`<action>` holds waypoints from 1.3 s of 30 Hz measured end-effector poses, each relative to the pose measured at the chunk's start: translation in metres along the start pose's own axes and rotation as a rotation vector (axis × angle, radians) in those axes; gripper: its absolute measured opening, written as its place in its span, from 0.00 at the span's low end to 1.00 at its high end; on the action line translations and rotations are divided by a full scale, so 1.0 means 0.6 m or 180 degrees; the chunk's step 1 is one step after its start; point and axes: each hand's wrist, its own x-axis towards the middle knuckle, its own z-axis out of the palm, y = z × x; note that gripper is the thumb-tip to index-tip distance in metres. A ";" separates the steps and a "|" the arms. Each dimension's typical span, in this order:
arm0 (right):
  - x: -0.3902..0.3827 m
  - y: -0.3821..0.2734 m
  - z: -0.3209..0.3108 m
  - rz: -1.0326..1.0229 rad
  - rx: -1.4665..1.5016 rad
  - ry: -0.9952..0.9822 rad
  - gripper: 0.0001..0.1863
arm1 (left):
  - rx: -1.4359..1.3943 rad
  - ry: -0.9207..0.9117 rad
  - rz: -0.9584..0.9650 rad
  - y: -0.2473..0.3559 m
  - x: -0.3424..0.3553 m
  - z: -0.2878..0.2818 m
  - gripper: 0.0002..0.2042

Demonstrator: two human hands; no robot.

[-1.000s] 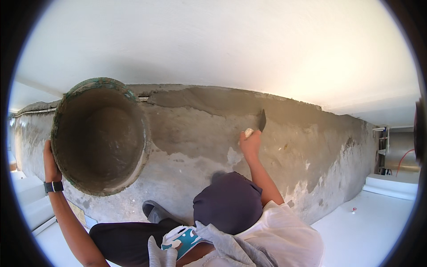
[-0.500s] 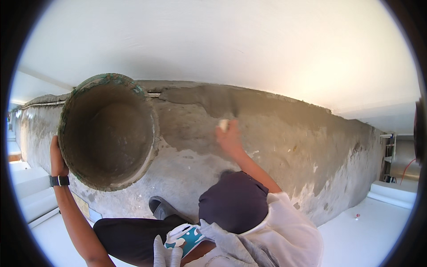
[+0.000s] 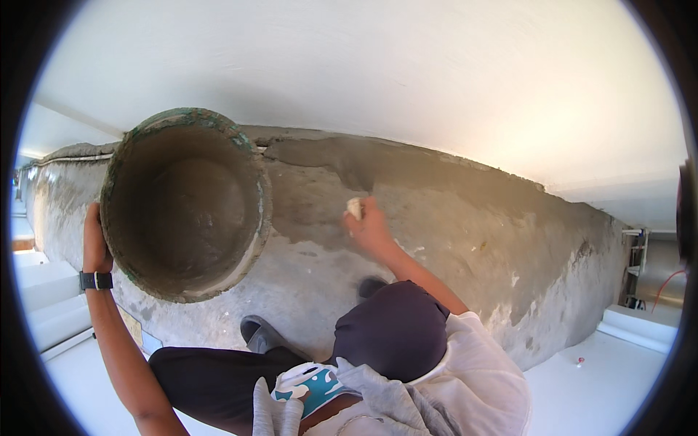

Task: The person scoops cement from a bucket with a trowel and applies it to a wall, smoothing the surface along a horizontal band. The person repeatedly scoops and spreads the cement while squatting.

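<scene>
On the left stands a large round bucket (image 3: pixel 190 211) with a mortar-crusted, greenish rim, its mouth facing up toward me and grey residue coating the inside. My left hand (image 3: pixel 95 243) grips its left side, fingers pressed along the outer wall. In the middle, my right hand (image 3: pixel 374 231) is closed round the pale handle of a trowel (image 3: pixel 354 208). The dark blade is blurred and sits at the edge of a darker band of wet mortar (image 3: pixel 429 171) along the foot of the wall. Both forearms are bare.
A white wall (image 3: pixel 363 73) rises along the far side. Thin pipes (image 3: pixel 73 158) run along its foot at the left. My bent leg (image 3: pixel 211 381) in dark trousers and a dark shoe (image 3: pixel 263 336) are close by. A rack (image 3: pixel 636 265) stands far right.
The bucket has shifted slightly right and away from me, with my left hand on it. My right hand and the trowel have moved a little left.
</scene>
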 end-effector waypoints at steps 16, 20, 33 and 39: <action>0.061 -0.014 -0.191 -0.0857 -0.2367 -0.0676 0.20 | -0.0077 0.0288 -0.0031 0.014 -0.013 0.030 0.16; 0.101 -0.025 -0.270 -0.0640 -0.2578 -0.0554 0.20 | -0.0043 0.0065 -0.0065 0.004 -0.004 0.003 0.18; 0.069 0.014 -0.260 -0.0204 -0.1930 0.0141 0.23 | -0.0114 0.0347 -0.0179 0.012 -0.006 0.013 0.17; 0.062 -0.004 -0.123 0.0135 -0.1157 0.0213 0.24 | -0.0231 -0.0010 0.0005 0.004 -0.003 0.001 0.17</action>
